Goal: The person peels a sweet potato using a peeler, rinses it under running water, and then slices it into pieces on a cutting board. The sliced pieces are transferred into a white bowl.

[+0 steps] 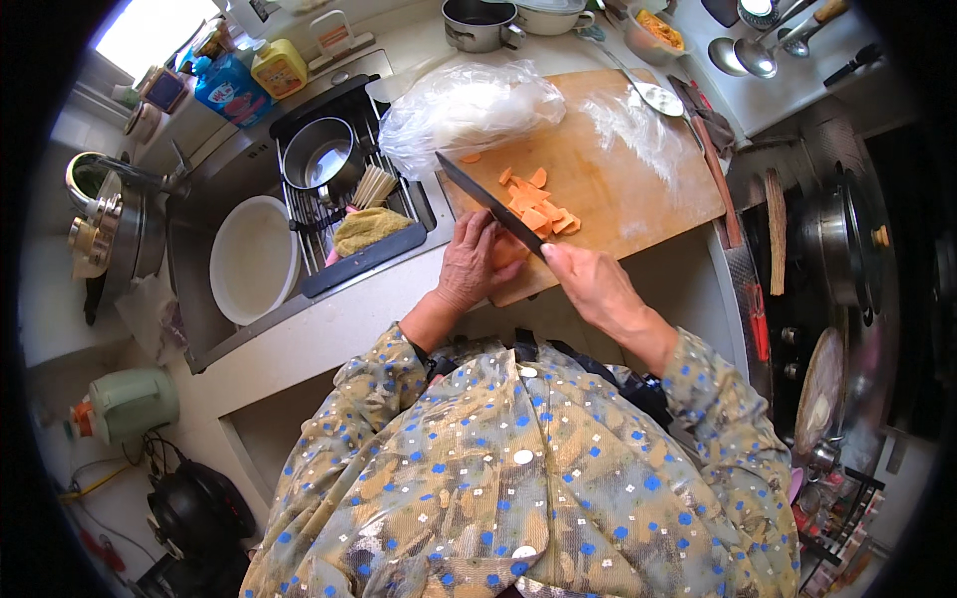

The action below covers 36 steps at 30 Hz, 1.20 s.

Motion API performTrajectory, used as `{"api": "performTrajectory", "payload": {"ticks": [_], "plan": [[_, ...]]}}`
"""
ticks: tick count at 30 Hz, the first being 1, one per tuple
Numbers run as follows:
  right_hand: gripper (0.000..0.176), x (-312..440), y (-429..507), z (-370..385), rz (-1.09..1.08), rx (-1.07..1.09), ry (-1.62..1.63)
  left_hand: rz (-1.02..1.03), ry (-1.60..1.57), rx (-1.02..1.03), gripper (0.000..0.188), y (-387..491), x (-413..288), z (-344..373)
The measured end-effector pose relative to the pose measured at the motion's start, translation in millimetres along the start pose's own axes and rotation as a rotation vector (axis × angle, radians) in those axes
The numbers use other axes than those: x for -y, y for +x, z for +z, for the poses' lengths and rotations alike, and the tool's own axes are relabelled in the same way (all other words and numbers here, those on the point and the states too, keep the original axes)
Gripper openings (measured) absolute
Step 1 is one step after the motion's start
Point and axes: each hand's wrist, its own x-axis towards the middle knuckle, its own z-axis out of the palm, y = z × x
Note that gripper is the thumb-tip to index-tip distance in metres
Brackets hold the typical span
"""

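Note:
My left hand [472, 254] holds down a piece of orange root vegetable [508, 252] near the front left part of a wooden cutting board [635, 194]. My right hand [602, 288] grips a kitchen knife [482, 196], whose dark blade points away to the upper left, right beside the fingers of my left hand. The blade hides part of the held piece. Past the knife lies a small heap of cut orange pieces [534, 202], with one thin slice [470, 158] apart from it. A translucent plastic bag [471, 112] with something white inside rests across the board's far left corner.
A spoon with white powder [659, 99] lies at the board's far right, by smeared flour-like powder [628, 127]. Left is a sink with a white basin [254, 258], a rack holding a saucepan [319, 155] and a yellowish cloth [370, 230]. On the right stands a lidded pot [830, 239].

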Motion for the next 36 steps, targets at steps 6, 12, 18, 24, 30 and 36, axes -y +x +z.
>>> {"api": "performTrajectory", "payload": {"ticks": [6,12,18,24,30,36], "plan": [[0.045,-2,24,12,-0.105,-0.026,0.076,-0.020,0.032,-0.041,0.059,5,5,-1],[0.048,-5,19,12,-0.066,0.020,0.016,-0.011,0.007,-0.022,0.060,0,7,5],[0.047,3,22,12,-0.006,0.023,0.049,-0.015,0.043,-0.014,0.061,4,11,4],[0.048,-4,28,5,-0.024,0.132,0.003,0.000,-0.025,-0.039,0.060,0,10,9],[0.047,-10,28,21,-0.009,0.019,0.113,0.005,-0.002,-0.033,0.061,1,9,9],[0.051,-10,18,5,0.145,0.079,0.213,0.014,-0.091,0.001,0.064,0,5,-1]]}}
